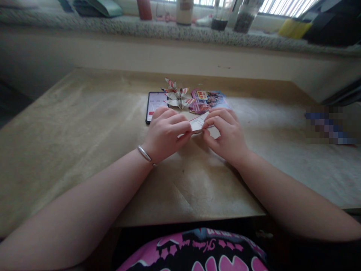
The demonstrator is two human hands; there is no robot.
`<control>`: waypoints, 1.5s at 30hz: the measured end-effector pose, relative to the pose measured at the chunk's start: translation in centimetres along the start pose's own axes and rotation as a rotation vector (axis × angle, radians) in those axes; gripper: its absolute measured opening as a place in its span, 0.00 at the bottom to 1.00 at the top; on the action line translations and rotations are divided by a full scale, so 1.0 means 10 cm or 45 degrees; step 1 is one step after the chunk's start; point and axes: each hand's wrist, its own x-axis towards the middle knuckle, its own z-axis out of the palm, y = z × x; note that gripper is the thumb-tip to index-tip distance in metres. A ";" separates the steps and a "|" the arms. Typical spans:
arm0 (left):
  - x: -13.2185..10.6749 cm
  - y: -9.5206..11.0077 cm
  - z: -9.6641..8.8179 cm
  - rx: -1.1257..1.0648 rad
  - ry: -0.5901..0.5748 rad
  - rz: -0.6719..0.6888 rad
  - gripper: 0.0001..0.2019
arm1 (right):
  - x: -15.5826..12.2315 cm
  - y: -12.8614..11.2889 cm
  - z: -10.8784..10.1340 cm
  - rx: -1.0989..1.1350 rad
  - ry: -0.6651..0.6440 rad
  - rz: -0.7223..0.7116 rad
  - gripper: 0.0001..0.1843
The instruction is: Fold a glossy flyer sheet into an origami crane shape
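Between my two hands is a piece of white printed paper [198, 122] with a thin red line along its far edge. My left hand [169, 130] pinches its left end, fingers curled and thumb pressed underneath. At its right side my right hand [224, 130] grips the near edge between thumb and fingertips. The near edge looks folded or rolled slightly; my fingers hide both ends. Just beyond the hands stand folded paper figures [179, 98] with pointed tips and red print. A silver bangle [144, 153] is on my left wrist.
A phone [156, 102] with its screen lit lies behind my left hand. Colourful printed cards or leaflets [210, 101] lie beyond my right hand. A blurred-out blue item [328, 128] is at the right. Jars and bottles [220, 15] line the stone windowsill [126, 28] behind the table [84, 124].
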 end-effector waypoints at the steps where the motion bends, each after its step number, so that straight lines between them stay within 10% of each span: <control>1: 0.00 0.00 0.00 0.000 0.006 0.007 0.13 | 0.00 0.00 0.00 -0.005 -0.003 0.003 0.08; 45: 0.02 0.04 -0.01 -0.061 -0.004 -0.012 0.13 | 0.01 -0.01 -0.05 0.091 -0.034 0.082 0.06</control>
